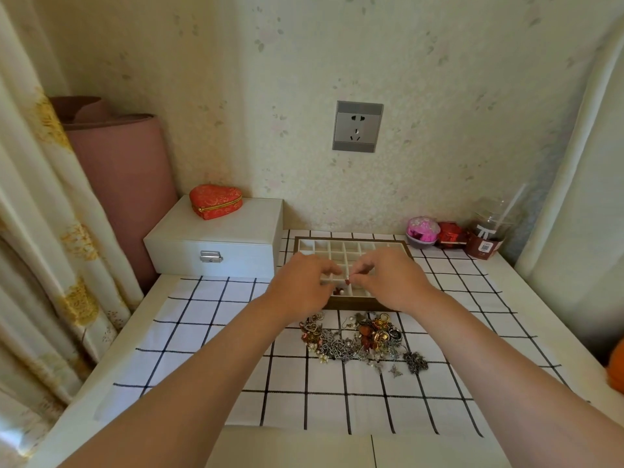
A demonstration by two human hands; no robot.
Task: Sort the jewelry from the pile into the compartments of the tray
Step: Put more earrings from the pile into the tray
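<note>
A brown-framed tray (351, 238) with many small white compartments lies at the back of the checked cloth. Both hands hover over its near half. My right hand (388, 280) pinches a small earring with a red bead (347, 281) that dangles above a front compartment. Beside it, my left hand (300, 285) has its fingers curled with nothing visibly in them. A few small pieces (338, 292) lie in a front compartment between the hands. The tangled jewelry pile (363, 337) of chains, rings and beads sits on the cloth just in front of the tray.
A white jewelry box (216, 244) with a red heart-shaped case (215, 201) on top stands at back left. A pink box (423, 231), a red box (450, 234) and a plastic cup (488, 236) stand at back right. An orange object (616, 366) lies at the right edge.
</note>
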